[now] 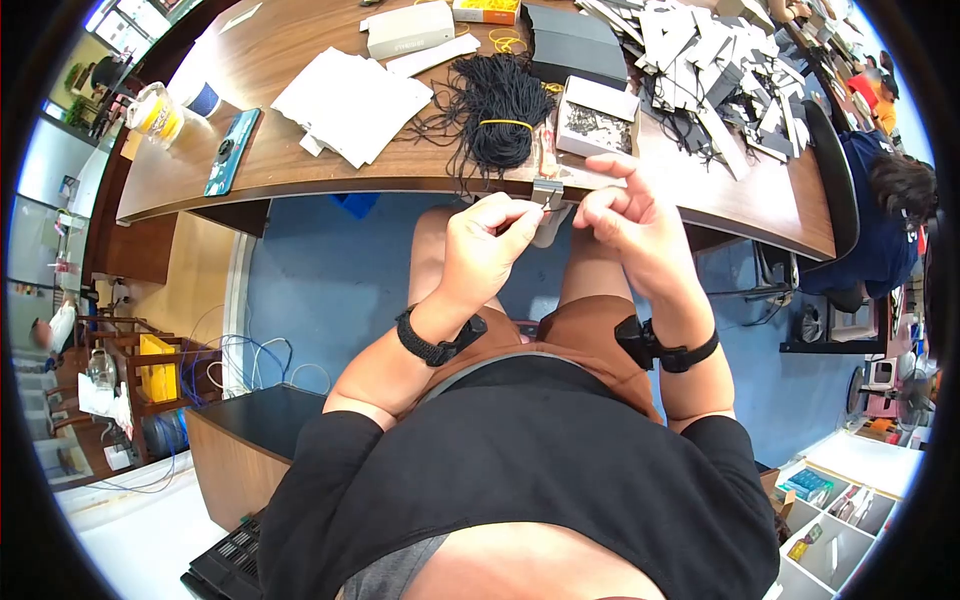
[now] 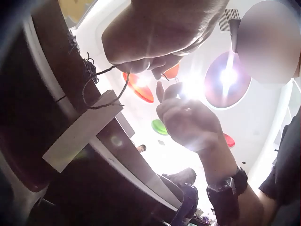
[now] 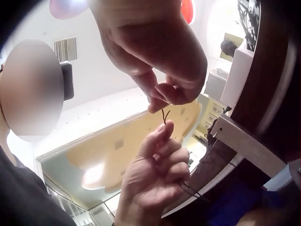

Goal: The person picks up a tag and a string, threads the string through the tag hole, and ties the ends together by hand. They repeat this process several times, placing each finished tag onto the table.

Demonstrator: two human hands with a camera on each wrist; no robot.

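Observation:
My left hand [image 1: 480,245] pinches a thin dark cord between thumb and forefinger, just off the table's front edge. In the right wrist view, two short ends of the cord [image 3: 164,117] stick up from those fingertips. The cord's loop [image 2: 85,94] hangs below the left hand and crosses the end of a pale flat strip [image 2: 77,139] at the table edge. My right hand [image 1: 640,220] is beside the left, its fingers loosely bent; in the right wrist view its fingertips [image 3: 160,101] are close above the cord ends. Whether they touch the cord, I cannot tell.
On the table [image 1: 240,60] lie a black cord bundle [image 1: 495,125], a box of small parts [image 1: 597,120], white sheets [image 1: 350,105], a phone [image 1: 232,152], a cup [image 1: 157,115] and piled strips [image 1: 710,70]. Another person [image 1: 880,200] sits at the right.

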